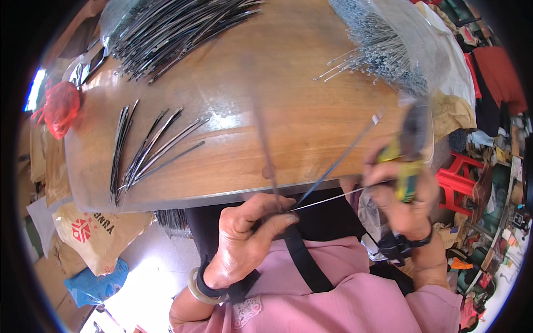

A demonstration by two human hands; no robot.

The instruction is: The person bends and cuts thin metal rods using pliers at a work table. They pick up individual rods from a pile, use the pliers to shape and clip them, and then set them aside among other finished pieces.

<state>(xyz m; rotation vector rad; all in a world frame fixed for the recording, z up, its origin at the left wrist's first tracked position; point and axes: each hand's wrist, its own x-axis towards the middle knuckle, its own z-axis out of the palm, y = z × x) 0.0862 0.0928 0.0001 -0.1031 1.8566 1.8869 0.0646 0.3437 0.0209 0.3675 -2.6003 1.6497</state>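
At the table's near edge, my left hand (244,236) is closed, pinching several thin rods together between thumb and fingertips. From that pinch, a dark rod (261,127) stretches up over the table, smeared by motion. A bluish rod (338,158) slants up to the right, with a pale tip. A thin light wire (327,198) runs across to the fingers of my right hand (408,208). That hand is wrapped around pliers (408,177) with yellow-green handles, their dark head pointing up. Blur hides whether the pliers' jaws grip anything and how the wire's end is held.
Loose dark strips (147,152) lie on the wooden table (300,111) at left. A large bundle of dark strips (177,33) lies behind them. Wires in a plastic bag (388,50) occupy the back right. A red bag (62,108) hangs at left; a red stool (458,180) stands at right.
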